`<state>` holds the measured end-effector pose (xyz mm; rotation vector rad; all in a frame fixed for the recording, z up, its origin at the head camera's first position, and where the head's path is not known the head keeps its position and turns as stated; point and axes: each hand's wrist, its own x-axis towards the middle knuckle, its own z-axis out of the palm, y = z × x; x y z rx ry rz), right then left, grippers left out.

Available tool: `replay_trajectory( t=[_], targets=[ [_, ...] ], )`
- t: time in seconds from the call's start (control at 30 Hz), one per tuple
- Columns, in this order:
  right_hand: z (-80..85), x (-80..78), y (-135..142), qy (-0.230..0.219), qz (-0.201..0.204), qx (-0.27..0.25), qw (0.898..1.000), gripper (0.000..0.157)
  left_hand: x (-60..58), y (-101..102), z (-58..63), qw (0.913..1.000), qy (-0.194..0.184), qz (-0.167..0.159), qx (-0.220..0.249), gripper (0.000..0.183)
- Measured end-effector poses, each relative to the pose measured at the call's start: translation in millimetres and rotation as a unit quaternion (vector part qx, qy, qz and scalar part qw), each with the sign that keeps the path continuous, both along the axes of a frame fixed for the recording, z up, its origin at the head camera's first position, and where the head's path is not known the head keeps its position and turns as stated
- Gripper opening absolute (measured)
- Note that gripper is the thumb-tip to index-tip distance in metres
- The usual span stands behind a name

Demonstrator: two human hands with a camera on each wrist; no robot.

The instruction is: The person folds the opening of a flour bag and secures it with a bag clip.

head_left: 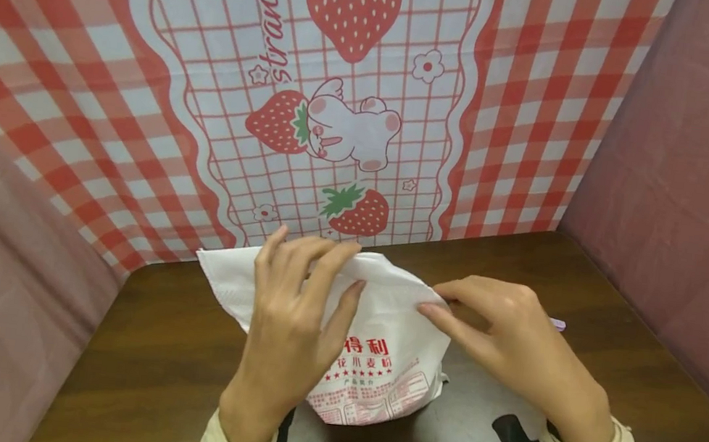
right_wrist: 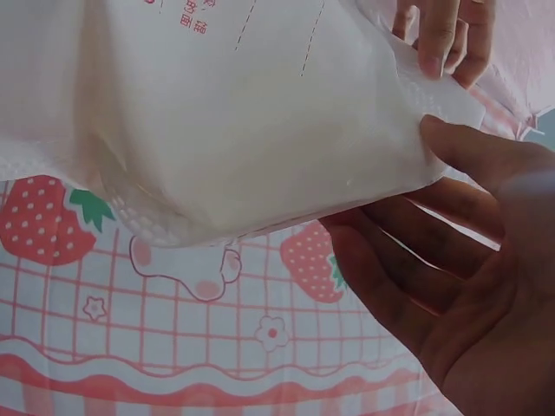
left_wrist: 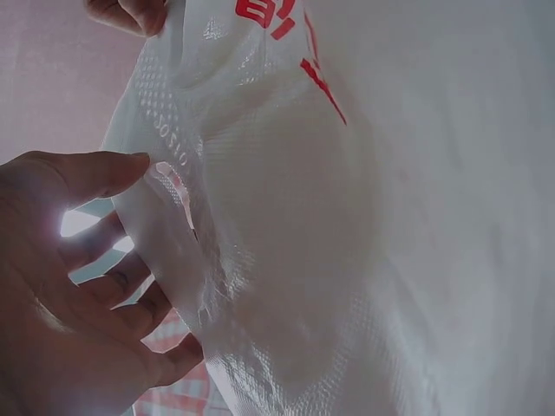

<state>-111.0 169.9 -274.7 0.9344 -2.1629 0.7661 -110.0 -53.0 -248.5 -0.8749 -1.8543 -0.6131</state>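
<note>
A white flour bag (head_left: 383, 319) with red printing stands upright in front of me, its flat top edge raised. My left hand (head_left: 295, 309) holds that top edge toward the left; in the left wrist view the thumb (left_wrist: 121, 172) lies on the near face and the fingers go behind the edge. A small slit (left_wrist: 178, 186) shows in the plastic beside the thumb. At the bag's upper right corner, my right hand (head_left: 512, 334) pinches the edge between thumb and fingers. The right wrist view has the thumb (right_wrist: 451, 143) on the bag's face, fingers underneath.
The bag stands on a brown wooden table (head_left: 169, 346) with a greyish patch (head_left: 468, 431) near me. A small purple item (head_left: 557, 324) lies beyond my right hand. A strawberry-patterned cloth (head_left: 523, 123) hangs behind, with pink cloth (head_left: 681, 178) at the sides.
</note>
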Motion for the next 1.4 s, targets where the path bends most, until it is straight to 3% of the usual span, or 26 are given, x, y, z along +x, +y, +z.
replay_trajectory(
  t=[0.17,0.33,0.6,0.87,1.1,1.27,1.4],
  targets=[
    [4.9,4.1,-4.7,0.047,0.005,0.005,0.999,0.021,0.6,-0.7,0.5,1.0000,0.002,0.000,-0.004,0.021],
    [7.3,7.0,-8.4,0.087,-0.007,0.017,0.996,0.011,2.3,-0.7,1.2,0.9999,0.010,-0.003,-0.005,0.016],
    [9.5,9.2,-11.8,0.075,0.020,0.007,0.997,0.014,8.7,0.8,5.4,0.9995,0.023,-0.022,-0.006,0.012],
    [6.5,4.9,-10.6,0.086,0.017,0.001,0.996,0.017,13.4,-0.8,9.3,0.9988,0.021,-0.045,0.001,0.011],
    [3.6,2.3,-7.5,0.095,-0.004,0.014,0.995,0.010,16.1,-6.2,11.1,0.9964,0.010,-0.082,-0.018,0.012],
    [2.4,2.4,-3.8,0.066,-0.021,0.028,0.997,0.014,17.8,-8.9,11.5,0.9956,0.003,-0.089,-0.030,0.013],
    [0.5,3.8,0.0,0.003,-0.056,0.052,0.997,0.022,19.1,-11.1,12.2,0.9948,-0.001,-0.094,-0.038,0.012]
  ],
)
